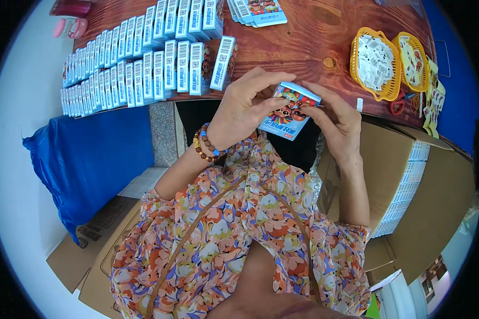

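Between my two hands, at the near edge of the table, is a small light-blue card box (pixel 286 123) with colourful cartoon figures on its face. My left hand (pixel 250 103) grips it along its left side, with the thumb on the printed face. Fingers of my right hand (pixel 332 117) close on its upper right side, the thumb bent against the front. The box tilts, its narrow end turned away from me. Just left of my left hand stands a blue box (pixel 223 63) of the same kind, leaning at the end of a row.
Two long rows of upright blue boxes (pixel 138 82) fill the table's left. Flat blue cartons (pixel 258 11) lie at the back. On the right are yellow baskets (pixel 355 64) of small white packets, red scissors (pixel 396 108) and a packet strip (pixel 436 101). A cardboard carton (pixel 386 159) stands below.
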`<state>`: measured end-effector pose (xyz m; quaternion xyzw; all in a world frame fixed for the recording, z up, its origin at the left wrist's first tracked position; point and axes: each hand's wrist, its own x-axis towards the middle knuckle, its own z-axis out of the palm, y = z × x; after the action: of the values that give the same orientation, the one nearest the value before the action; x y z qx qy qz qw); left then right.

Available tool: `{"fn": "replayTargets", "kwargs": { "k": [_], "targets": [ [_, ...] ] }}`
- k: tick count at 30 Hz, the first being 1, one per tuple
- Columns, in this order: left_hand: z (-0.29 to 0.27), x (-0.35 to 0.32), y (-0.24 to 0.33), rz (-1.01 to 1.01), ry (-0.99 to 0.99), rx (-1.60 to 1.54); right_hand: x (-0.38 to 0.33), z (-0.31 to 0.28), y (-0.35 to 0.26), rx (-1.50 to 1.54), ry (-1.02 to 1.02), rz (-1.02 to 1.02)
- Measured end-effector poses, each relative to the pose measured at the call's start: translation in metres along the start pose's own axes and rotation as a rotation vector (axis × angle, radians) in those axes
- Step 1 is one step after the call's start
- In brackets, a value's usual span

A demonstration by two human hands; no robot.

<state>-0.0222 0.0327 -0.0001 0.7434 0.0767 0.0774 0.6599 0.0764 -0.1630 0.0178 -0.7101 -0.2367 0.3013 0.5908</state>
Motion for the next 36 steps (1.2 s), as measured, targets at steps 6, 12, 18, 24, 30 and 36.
{"fn": "replayTargets", "kwargs": {
  "k": [6,12,18,24,30,36],
  "targets": [
    [0.005,-0.002,-0.003,0.023,0.025,0.024,0.007,-0.013,0.014,-0.273,-0.078,-0.299],
    [0.013,0.001,0.02,0.164,0.182,0.427,0.022,-0.008,0.021,0.098,0.052,-0.108],
    [-0.021,0.034,0.031,0.346,0.355,1.136,0.045,0.025,0.021,-0.343,0.047,-0.376],
    [-0.036,0.025,0.029,0.172,0.412,1.267,0.078,0.063,0.02,-0.277,-0.161,-0.339],
    [-0.034,0.003,0.026,0.227,0.328,1.176,0.104,0.056,0.017,-0.284,-0.167,-0.407],
    [-0.036,0.003,0.019,0.23,0.296,1.182,0.168,0.024,0.041,-1.018,0.246,-0.674]
  ]
}}
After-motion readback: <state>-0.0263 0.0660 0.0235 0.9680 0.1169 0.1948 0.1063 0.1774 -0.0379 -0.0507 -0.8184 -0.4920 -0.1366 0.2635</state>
